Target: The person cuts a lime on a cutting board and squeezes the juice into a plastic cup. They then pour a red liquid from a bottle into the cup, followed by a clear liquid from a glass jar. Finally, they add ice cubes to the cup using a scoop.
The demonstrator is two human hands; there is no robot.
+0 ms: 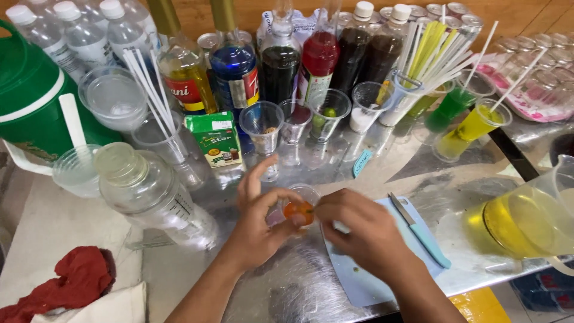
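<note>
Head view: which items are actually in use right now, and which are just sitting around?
In use:
- left hand and right hand, both on the small orange piece
- clear plastic cup just beneath it

Lying about:
- blue knife on the cutting board
- syrup bottles
- straws
- yellow pitcher
- red cloth
- green carton

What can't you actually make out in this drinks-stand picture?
Head view only:
- Orange thing: mostly wrapped by the left hand and right hand, so its kind is unclear.
- Small cup behind it: contents blocked by the fingers.
- Pitcher: cut off by the right edge.
- Green cooler: cut off by the left edge.
- Cans at far right: blurred.
</note>
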